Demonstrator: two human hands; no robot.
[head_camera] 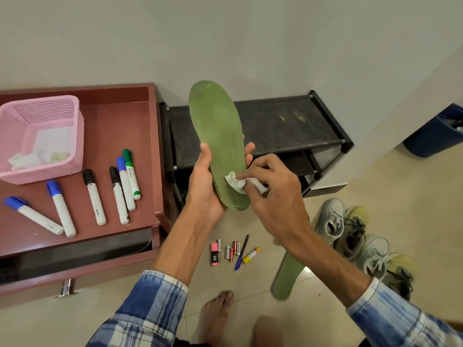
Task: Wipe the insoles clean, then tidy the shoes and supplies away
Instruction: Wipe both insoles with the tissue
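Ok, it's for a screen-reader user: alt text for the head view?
The left hand holds a green insole upright while the right hand presses a white wipe to its lower end. A second insole and shoes lie on the floor; markers and a pink basket sit on a cabinet.

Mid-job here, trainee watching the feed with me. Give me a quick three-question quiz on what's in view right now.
1. True or false: the left hand holds the raised insole while the right hand presses a white wipe onto it.
2. The second insole lies: A) in the pink basket, B) on the floor beside the shoes, C) on the shoe rack.
3. Fill in: ___ markers lie on the red cabinet.
Key: 1 true; 2 B; 3 six.
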